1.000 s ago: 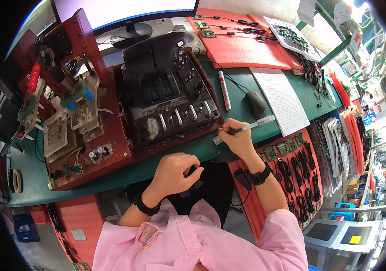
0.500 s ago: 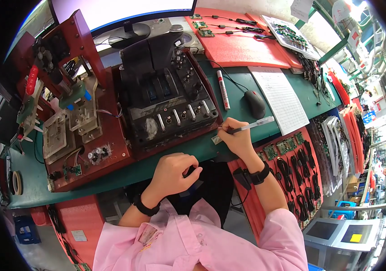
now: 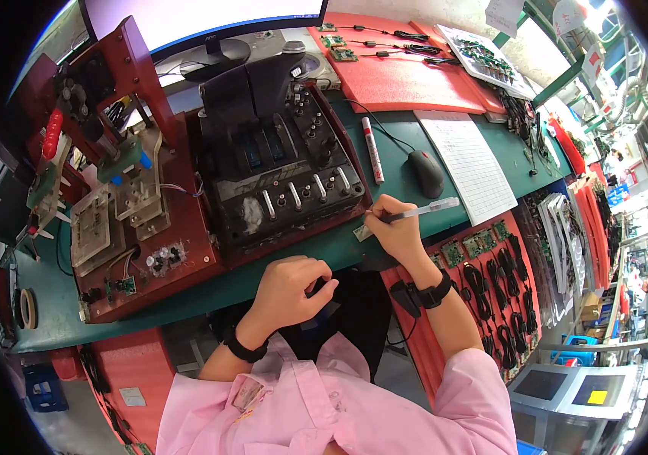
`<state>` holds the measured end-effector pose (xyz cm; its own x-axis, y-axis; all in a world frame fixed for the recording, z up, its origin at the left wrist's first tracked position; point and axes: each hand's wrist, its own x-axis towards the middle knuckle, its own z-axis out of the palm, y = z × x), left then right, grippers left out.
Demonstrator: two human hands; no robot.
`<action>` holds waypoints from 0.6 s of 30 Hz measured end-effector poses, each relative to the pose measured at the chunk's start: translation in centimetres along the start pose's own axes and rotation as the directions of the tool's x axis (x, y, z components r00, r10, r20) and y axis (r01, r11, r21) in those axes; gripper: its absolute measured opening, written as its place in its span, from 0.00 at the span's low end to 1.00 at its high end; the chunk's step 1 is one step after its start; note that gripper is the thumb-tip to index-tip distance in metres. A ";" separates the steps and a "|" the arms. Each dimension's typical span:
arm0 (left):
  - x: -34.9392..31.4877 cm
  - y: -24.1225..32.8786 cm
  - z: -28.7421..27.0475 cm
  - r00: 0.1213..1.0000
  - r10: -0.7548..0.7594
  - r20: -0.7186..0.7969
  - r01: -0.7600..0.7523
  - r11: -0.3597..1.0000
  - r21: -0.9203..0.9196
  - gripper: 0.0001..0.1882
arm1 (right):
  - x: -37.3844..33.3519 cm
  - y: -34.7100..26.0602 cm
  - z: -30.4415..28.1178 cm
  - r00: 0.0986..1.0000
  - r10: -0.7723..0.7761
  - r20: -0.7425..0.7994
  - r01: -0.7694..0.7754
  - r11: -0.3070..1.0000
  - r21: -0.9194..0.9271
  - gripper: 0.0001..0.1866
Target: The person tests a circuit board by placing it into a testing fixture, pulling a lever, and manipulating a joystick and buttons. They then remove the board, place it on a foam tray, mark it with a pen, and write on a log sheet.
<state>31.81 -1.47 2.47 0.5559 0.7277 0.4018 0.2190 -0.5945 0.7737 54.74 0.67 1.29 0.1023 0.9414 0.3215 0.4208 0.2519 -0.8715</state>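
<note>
My right hand (image 3: 397, 227) grips a pen (image 3: 438, 206) with a clear barrel, held at a slant near the green table's front edge. Beneath its fingertips lies a small pale slip (image 3: 363, 233), partly covered by the hand. My left hand (image 3: 291, 294) is loosely curled before the table edge, thumb near the bent fingers, and nothing shows in it. Behind the hands stands a black test fixture (image 3: 286, 182) with metal handles and switches. A black mouse (image 3: 425, 174), a white-and-red marker (image 3: 373, 150) and a ruled sheet (image 3: 469, 167) lie beyond my right hand.
At left is a dark red fixture (image 3: 150, 280) with clear blocks and circuit boards. A monitor (image 3: 210, 19) stands behind. Red foam (image 3: 385, 80) at the back and a red foam tray (image 3: 422, 334) at right hold boards and coiled black cables.
The view has shifted very slightly. Both hands keep nearly the same pose, with the pen still in my right hand.
</note>
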 end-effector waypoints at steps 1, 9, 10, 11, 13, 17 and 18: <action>0.0 -0.1 -0.2 1.000 -0.003 0.002 0.003 1.000 0.004 0.05 | 0.1 0.0 0.1 1.000 -0.011 0.001 0.011 1.000 -0.010 0.11; 1.0 0.4 1.3 1.000 -0.002 0.016 0.002 1.000 -0.021 0.05 | -0.4 -0.4 -1.9 0.983 -0.076 -0.167 0.069 0.997 -0.047 0.11; 0.9 0.4 1.6 1.000 -0.015 0.013 0.015 1.000 -0.016 0.05 | -0.3 0.4 -1.8 0.979 -0.071 -0.192 0.069 0.997 -0.019 0.11; 0.3 0.3 1.0 0.999 -0.040 0.001 0.040 0.999 0.011 0.05 | 0.1 0.9 -0.8 0.976 -0.072 -0.206 0.080 0.996 0.034 0.12; -0.5 0.4 0.1 0.998 -0.064 -0.003 0.064 0.997 0.042 0.05 | 0.2 0.3 0.4 0.971 0.184 -0.149 -0.125 0.933 0.339 0.11; -0.1 1.0 1.1 0.999 -0.049 0.015 0.049 0.999 0.017 0.05 | -0.3 0.4 -0.9 0.952 0.184 -0.245 -0.084 0.926 0.368 0.12; 0.0 1.2 1.1 0.998 -0.068 0.002 0.068 0.998 0.010 0.05 | -0.4 0.4 -1.1 0.952 0.159 -0.262 -0.055 0.930 0.364 0.11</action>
<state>32.94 -2.57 2.81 0.5416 0.7656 0.3471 0.2646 -0.5472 0.7941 55.81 0.11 1.20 0.4007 0.8772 0.2646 0.0579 0.2640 -0.9628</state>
